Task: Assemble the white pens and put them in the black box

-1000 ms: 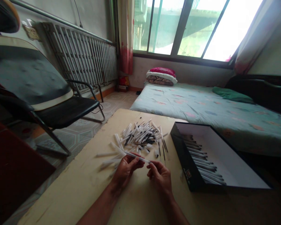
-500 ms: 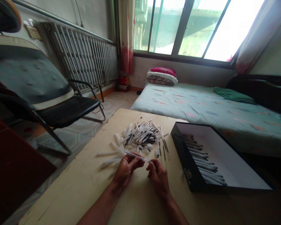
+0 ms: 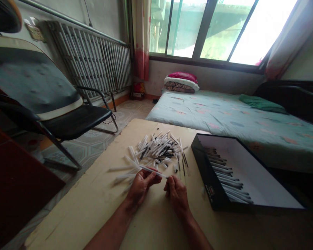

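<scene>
L grip (image 3: 142, 187) clenched on slim plastic pen (image 3: 153, 171), R grip (image 3: 177, 196) near it, state unclear

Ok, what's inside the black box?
Pens with white barrels lie side by side along the left wall of the black box, white lining beyond. The wall hides anything tight against it.

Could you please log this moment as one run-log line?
left hand: holds white plastic pen | right hand: beside pen end | black box: holds pens
</scene>
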Tool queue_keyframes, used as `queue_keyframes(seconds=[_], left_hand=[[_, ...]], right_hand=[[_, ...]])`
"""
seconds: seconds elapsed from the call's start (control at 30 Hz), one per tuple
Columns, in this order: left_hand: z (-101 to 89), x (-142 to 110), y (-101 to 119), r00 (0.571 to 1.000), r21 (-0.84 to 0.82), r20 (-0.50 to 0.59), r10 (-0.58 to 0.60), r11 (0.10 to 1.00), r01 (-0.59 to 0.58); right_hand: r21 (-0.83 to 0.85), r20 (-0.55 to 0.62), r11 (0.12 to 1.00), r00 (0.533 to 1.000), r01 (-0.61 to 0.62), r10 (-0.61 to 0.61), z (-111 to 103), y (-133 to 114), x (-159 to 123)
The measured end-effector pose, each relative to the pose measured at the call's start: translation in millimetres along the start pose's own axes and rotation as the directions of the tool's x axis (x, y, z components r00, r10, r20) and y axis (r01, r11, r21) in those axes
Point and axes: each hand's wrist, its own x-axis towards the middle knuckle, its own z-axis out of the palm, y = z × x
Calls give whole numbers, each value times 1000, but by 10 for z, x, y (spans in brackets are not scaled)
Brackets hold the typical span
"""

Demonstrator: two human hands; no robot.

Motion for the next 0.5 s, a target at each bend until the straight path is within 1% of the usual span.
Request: queue_keyframes(seconds=[0.23,0.4,0.5], left_hand=[[-4,8,-3,1000,-20,-20,6,1000,-7],[2,-2,8,1000,3,-3,-6,1000,6],[0,-1,8,1000,1,-11,3,1000,-3]], right_hand=[[32,25,999,1000,-18,18,-4,-21,-12],[-48,4,999,1000,3,-2,-7,-37,-18],[-38,5,999,1000,-3,3,-2,-36,-16]])
